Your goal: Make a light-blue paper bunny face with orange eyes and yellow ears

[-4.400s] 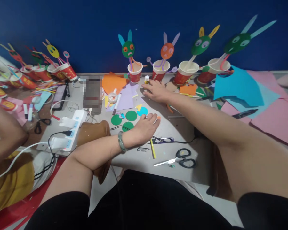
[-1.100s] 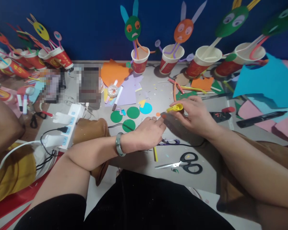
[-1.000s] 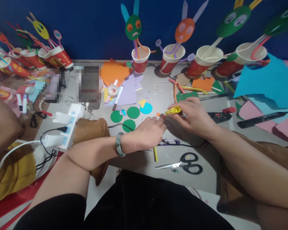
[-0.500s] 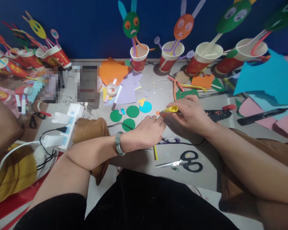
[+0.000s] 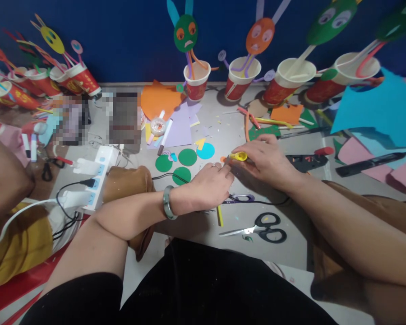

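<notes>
My right hand (image 5: 265, 160) is closed around a small yellow piece with a hollow, flared end (image 5: 239, 156); its exact kind is unclear. Its other end points at the fingertips of my left hand (image 5: 213, 183), which are bent together and touch or nearly touch it. Whatever the left fingers hold is hidden. A small orange paper disc (image 5: 222, 159) shows just beyond them. Left of the hands lie green paper circles (image 5: 187, 157) and a blue paper circle (image 5: 205, 150). Black-handled scissors (image 5: 269, 228), a yellow straw (image 5: 219, 215) and small purple-handled scissors (image 5: 245, 198) are nearer me.
Red paper cups (image 5: 196, 85) with paper-faced figures line the back wall. A power strip (image 5: 101, 178) with cords stands left. A black tool (image 5: 307, 162), a black pen-like object (image 5: 372, 164) and blue paper (image 5: 365, 104) are right. Another person's arm (image 5: 6, 167) is far left.
My right hand and the yellow piece have shifted slightly left, closer to the left fingers. My left hand has hardly moved.
</notes>
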The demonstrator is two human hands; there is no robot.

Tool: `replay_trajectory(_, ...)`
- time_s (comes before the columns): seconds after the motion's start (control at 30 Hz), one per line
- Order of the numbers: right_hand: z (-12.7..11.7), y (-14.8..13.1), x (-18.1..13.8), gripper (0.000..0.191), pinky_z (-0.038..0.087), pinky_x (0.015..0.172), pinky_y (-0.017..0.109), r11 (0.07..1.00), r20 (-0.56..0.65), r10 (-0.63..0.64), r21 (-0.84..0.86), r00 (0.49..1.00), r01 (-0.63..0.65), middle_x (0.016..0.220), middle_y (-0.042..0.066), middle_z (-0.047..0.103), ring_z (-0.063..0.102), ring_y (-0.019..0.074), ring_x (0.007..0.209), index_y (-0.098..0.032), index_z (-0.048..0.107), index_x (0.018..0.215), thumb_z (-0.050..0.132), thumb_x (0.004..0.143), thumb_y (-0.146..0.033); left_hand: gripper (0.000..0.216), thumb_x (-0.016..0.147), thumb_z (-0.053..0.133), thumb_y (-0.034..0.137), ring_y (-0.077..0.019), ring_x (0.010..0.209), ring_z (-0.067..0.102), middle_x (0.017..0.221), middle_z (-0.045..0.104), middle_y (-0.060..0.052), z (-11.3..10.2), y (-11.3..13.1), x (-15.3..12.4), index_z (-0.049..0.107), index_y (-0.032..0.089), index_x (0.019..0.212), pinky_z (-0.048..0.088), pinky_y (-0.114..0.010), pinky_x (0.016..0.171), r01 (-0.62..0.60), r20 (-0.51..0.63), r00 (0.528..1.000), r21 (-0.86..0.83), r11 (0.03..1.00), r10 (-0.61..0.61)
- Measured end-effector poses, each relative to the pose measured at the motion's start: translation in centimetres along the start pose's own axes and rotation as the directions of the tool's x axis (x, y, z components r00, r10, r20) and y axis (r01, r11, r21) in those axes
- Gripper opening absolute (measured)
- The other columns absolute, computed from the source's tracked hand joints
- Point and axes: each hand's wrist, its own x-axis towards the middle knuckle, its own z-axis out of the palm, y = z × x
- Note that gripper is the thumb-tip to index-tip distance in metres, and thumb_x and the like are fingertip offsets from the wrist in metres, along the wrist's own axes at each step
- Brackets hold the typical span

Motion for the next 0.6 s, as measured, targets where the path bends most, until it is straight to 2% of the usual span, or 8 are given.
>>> replay_trajectory(0.13, -0.6, 0.5, -0.4, 0.018, 0.039, 0.099, 0.053, 0.999, -0.074, -0.033, 0.006, 0.997, 0.033, 0.105, 0.009, 0.079, 0.07, 0.0326, 0.097, -0.03, 0.065, 0.106, 0.05, 0.101, -0.037, 0.031, 0.1, 0.05, 0.022, -0.0308, 0.116, 0.064, 0.139, 0.065, -0.022, -0.1, 0.0, 0.0, 0.069, 0.008, 0.12, 0.048, -0.042, 0.096, 0.006, 0.011, 1.0, 0.001, 1.0, -0.006)
replay_trajectory(0.3, 0.4, 1.1, -0.5, 0.02, 0.04, 0.093, 0.047, 0.985, -0.067, -0.174, -0.022, 0.982, 0.173, 0.091, 0.006, 0.077, 0.069, 0.0258, 0.084, -0.025, 0.061, 0.101, 0.048, 0.105, -0.04, 0.032, 0.1, 0.05, 0.021, -0.0312, 0.118, 0.064, 0.134, 0.067, -0.021, -0.2, 0.0, 0.0, 0.068, 0.007, 0.122, 0.048, -0.041, 0.096, 0.008, -0.002, 1.0, -0.004, 1.0, -0.008)
replay_trajectory(0.43, 0.6, 0.9, -0.3, 0.022, 0.039, 0.096, 0.05, 0.993, -0.038, -0.104, -0.055, 0.994, 0.102, 0.094, 0.007, 0.078, 0.068, 0.0277, 0.09, -0.027, 0.063, 0.1, 0.046, 0.106, -0.041, 0.031, 0.1, 0.05, 0.021, -0.0316, 0.118, 0.064, 0.13, 0.068, -0.021, -0.2, 0.0, 0.0, 0.068, 0.007, 0.12, 0.048, -0.042, 0.096, -0.005, -0.003, 1.0, -0.008, 1.0, 0.005)
replay_trajectory(0.6, -0.4, 0.9, -0.5, 0.017, 0.039, 0.098, 0.053, 0.999, -0.095, -0.047, -0.031, 0.994, 0.044, 0.102, 0.008, 0.078, 0.069, 0.0306, 0.093, -0.029, 0.065, 0.105, 0.051, 0.102, -0.039, 0.031, 0.099, 0.049, 0.02, -0.0323, 0.119, 0.064, 0.144, 0.062, -0.024, -0.2, -0.1, 0.0, 0.069, 0.007, 0.119, 0.048, -0.043, 0.095, 0.004, 0.015, 1.0, -0.011, 1.0, -0.003)
